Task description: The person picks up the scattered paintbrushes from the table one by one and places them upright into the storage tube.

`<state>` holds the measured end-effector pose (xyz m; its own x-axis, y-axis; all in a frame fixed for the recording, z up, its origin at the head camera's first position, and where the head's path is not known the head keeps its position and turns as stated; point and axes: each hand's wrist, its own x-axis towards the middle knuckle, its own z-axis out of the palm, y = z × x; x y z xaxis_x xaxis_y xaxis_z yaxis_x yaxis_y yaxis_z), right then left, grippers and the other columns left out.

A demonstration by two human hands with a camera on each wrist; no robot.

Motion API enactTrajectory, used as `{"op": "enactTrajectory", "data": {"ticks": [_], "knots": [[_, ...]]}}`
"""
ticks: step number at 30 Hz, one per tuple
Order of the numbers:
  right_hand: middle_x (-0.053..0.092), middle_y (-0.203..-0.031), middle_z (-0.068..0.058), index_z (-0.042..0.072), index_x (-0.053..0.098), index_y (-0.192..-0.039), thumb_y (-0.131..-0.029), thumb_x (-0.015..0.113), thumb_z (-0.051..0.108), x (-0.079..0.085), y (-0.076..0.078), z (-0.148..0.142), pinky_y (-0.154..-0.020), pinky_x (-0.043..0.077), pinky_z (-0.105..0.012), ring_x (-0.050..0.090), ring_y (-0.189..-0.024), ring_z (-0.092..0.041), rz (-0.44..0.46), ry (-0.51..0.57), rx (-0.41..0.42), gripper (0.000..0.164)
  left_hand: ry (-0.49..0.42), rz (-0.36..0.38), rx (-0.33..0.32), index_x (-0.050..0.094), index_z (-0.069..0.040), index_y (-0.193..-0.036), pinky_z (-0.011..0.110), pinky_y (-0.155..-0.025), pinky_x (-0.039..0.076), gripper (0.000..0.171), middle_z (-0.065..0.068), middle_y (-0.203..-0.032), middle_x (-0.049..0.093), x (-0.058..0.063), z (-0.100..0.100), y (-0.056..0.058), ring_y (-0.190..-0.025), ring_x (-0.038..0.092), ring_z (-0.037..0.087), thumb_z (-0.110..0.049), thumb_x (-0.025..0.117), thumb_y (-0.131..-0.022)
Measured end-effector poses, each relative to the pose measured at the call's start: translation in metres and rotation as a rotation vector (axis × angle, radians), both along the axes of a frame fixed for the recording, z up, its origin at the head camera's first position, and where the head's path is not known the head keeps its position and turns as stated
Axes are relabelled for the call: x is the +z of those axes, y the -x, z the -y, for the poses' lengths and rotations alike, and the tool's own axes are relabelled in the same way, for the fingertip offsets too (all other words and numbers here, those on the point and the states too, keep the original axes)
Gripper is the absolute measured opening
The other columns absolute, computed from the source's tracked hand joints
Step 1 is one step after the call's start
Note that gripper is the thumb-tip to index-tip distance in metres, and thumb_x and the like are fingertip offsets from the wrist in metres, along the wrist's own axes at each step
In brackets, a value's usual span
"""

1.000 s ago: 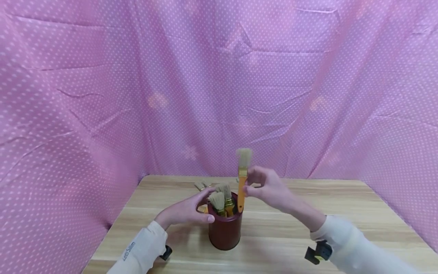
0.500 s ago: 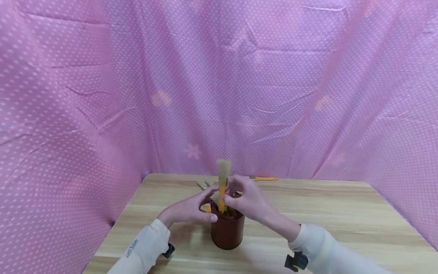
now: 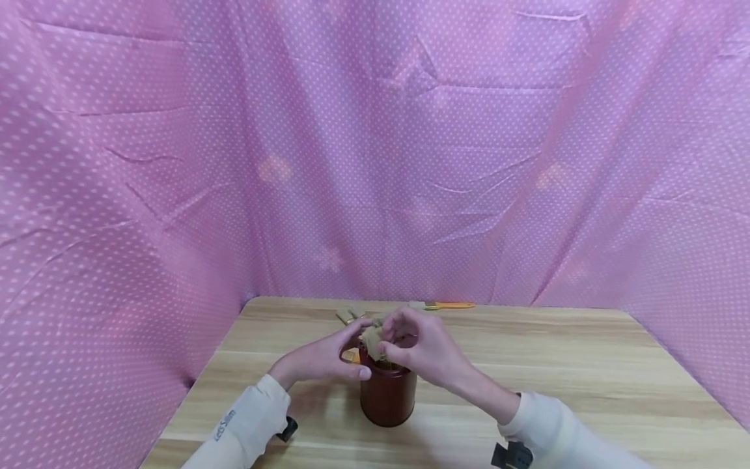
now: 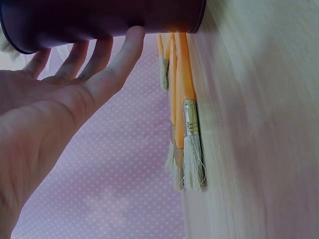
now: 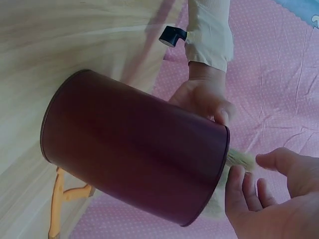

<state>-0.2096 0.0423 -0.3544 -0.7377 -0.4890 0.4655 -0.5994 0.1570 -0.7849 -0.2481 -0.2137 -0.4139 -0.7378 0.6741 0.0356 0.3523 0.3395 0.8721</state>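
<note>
A dark red cylindrical can (image 3: 388, 398) stands upright on the table, with several paintbrushes in it, bristles up. My left hand (image 3: 325, 358) holds it near the rim, thumb at the front and the other fingers round the far side; in the left wrist view those fingertips touch the can's wall (image 4: 99, 20). My right hand (image 3: 424, 345) is over the mouth of the can, thumb and fingers apart around the bristles of a paintbrush (image 3: 372, 342). In the right wrist view the thumb and fingertips lie close beside the bristles (image 5: 239, 158); whether they touch is hard to tell.
Behind the can, more orange-handled paintbrushes (image 4: 184, 74) lie on the wooden table (image 3: 504, 391). One loose paintbrush (image 3: 451, 305) lies along the back edge. Pink dotted cloth (image 3: 375, 163) hangs behind and at both sides.
My right hand has moved left over the can. The paintbrush it pinched by the handle has dropped down into the can, and the fingers have loosened. My left hand keeps its place.
</note>
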Motion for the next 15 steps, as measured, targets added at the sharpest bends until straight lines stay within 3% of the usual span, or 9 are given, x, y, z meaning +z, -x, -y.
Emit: {"op": "enactTrajectory", "data": {"ticks": [3, 8, 11, 15], "knots": [[0.068, -0.094, -0.003, 0.001, 0.066, -0.103, -0.09, 0.078, 0.006, 0.002, 0.003, -0.004, -0.078, 0.06, -0.033, 0.068, -0.086, -0.019, 0.009, -0.003, -0.007, 0.019, -0.002, -0.01, -0.01, 0.021, -0.029, -0.16, 0.057, -0.111, 0.035, 0.091, 0.006, -0.159, 0.034, -0.002, 0.0, 0.001, -0.143, 0.036, 0.029, -0.045, 0.077, -0.09], [0.071, -0.098, -0.003, 0.003, 0.068, -0.106, -0.093, 0.075, 0.012, 0.006, 0.016, -0.019, -0.079, 0.059, -0.034, 0.069, -0.088, -0.021, 0.031, 0.002, -0.089, 0.017, 0.015, -0.006, 0.009, 0.021, -0.033, -0.16, 0.056, -0.11, 0.037, 0.091, 0.005, -0.161, 0.03, -0.001, 0.0, -0.001, -0.143, 0.035, 0.031, -0.047, 0.077, -0.089], [0.072, -0.097, -0.004, 0.004, 0.07, -0.106, -0.094, 0.074, 0.013, 0.003, 0.032, -0.033, -0.077, 0.058, -0.033, 0.069, -0.086, -0.023, 0.053, 0.027, -0.157, 0.016, 0.025, -0.002, 0.027, 0.022, -0.033, -0.16, 0.055, -0.11, 0.037, 0.092, 0.006, -0.162, 0.029, 0.0, 0.0, -0.003, -0.143, 0.035, 0.032, -0.048, 0.077, -0.089], [0.073, -0.093, -0.006, 0.002, 0.071, -0.105, -0.095, 0.072, 0.012, -0.012, 0.061, -0.052, -0.073, 0.058, -0.031, 0.07, -0.083, -0.025, 0.037, 0.042, -0.264, 0.014, 0.038, -0.019, 0.033, 0.022, -0.032, -0.16, 0.054, -0.11, 0.037, 0.091, 0.008, -0.162, 0.03, 0.002, 0.0, -0.003, -0.143, 0.035, 0.032, -0.049, 0.077, -0.088]]}}
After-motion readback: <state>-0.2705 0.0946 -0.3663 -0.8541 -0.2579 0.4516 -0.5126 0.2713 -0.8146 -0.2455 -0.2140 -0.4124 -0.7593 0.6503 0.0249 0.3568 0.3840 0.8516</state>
